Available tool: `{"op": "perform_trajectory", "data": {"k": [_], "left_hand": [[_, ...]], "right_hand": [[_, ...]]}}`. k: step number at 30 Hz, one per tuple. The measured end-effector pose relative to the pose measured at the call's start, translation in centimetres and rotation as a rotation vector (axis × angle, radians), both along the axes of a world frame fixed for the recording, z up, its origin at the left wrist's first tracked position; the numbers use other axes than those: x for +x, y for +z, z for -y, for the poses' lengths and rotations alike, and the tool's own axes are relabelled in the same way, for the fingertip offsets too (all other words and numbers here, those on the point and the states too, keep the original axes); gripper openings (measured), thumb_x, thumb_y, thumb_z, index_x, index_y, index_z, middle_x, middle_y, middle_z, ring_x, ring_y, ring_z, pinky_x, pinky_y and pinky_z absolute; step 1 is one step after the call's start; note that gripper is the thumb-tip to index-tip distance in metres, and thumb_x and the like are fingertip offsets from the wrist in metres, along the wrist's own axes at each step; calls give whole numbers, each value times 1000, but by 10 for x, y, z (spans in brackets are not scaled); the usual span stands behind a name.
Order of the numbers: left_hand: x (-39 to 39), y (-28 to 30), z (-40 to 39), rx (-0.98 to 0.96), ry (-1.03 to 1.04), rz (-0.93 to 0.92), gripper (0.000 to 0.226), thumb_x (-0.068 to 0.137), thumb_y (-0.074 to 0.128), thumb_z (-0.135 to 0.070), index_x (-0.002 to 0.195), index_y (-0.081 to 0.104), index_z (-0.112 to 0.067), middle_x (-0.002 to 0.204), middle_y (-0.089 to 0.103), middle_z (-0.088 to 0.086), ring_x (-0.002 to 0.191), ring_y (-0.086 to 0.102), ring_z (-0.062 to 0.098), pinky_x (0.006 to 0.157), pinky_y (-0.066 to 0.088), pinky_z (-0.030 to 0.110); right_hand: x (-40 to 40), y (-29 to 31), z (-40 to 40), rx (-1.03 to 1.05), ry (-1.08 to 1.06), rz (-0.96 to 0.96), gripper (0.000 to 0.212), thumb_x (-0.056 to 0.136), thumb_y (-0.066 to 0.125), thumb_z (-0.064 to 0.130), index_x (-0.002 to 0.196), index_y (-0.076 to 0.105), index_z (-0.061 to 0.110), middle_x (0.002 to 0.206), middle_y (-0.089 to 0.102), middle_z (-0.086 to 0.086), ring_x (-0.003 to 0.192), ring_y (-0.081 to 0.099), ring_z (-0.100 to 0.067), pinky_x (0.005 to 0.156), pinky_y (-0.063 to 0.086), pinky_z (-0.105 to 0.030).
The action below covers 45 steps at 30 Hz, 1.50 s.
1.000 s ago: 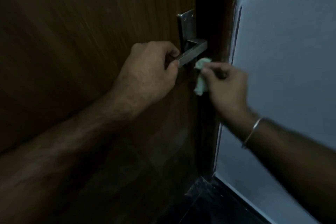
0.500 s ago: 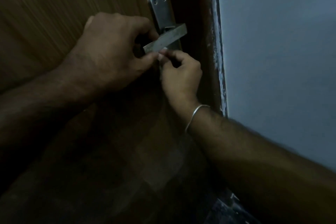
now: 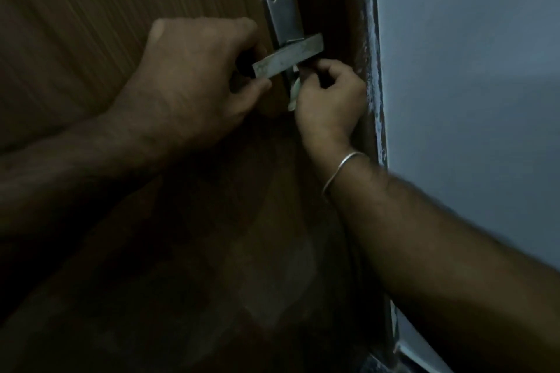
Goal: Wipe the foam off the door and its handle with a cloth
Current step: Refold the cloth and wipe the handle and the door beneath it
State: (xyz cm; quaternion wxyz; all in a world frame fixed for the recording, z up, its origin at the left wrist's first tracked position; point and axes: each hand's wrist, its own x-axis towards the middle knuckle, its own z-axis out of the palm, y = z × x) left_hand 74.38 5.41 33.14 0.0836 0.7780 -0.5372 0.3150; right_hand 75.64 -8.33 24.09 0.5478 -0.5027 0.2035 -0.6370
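A dark brown wooden door [image 3: 106, 24] fills the left of the view. On it sits a metal lever handle [image 3: 288, 59] with an upright backplate [image 3: 283, 15]. My left hand [image 3: 194, 82] grips the free end of the lever. Just under the lever, my right hand [image 3: 330, 100] is closed on a small pale cloth [image 3: 294, 91], pressing it against the backplate below the lever. Only a strip of the cloth shows beside the fingers. The light is dim and I can make out no foam.
The dark door frame [image 3: 342, 9] runs along the right of the handle, with chipped paint at its edge. A pale grey wall [image 3: 469, 70] takes up the right side. A metal bangle [image 3: 342, 166] circles my right wrist.
My right hand has moved from the frame side in under the lever with the cloth. The view has shifted closer. My left hand keeps its hold on the lever.
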Motion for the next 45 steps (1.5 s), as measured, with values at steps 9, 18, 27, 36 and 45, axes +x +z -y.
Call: {"op": "perform_trajectory", "data": {"k": [9,18,27,36,45], "left_hand": [[9,-1,7,-43,-73,-57,30,81,53,-41,103,60,-22,100,63,-2,93,58,14,88,52,52],[13,-10,9,-9,-41,-64,30,83,52,-40,108,52,-24,96,50,-9,87,52,10,82,48,37],[3,-1,13,19,-26,-122,12,86,51,-36,91,42,-30,79,48,-15,71,48,2,71,41,33],[4,4,14,-160,49,-738,22,91,64,-23,94,52,-41,92,64,-10,76,67,2,51,52,13],[1,2,16,-375,52,-1164,24,91,65,-14,88,63,-37,89,70,-9,79,71,0,71,61,31]], "right_hand": [[-7,-3,-1,-60,-112,-104,21,91,59,2,108,70,7,113,64,0,100,58,-6,85,49,-8],[-11,-7,-10,-94,-35,-121,23,93,58,4,113,69,10,118,62,4,103,54,1,88,45,-3],[-18,8,3,143,107,-81,23,95,59,10,111,72,19,111,69,8,98,62,-2,78,54,-9],[-64,46,26,-161,81,-363,28,95,57,7,108,73,26,106,67,20,93,61,5,76,53,-7],[-48,106,18,-637,54,-718,25,91,60,4,112,68,15,120,62,2,104,53,-2,78,38,-2]]}}
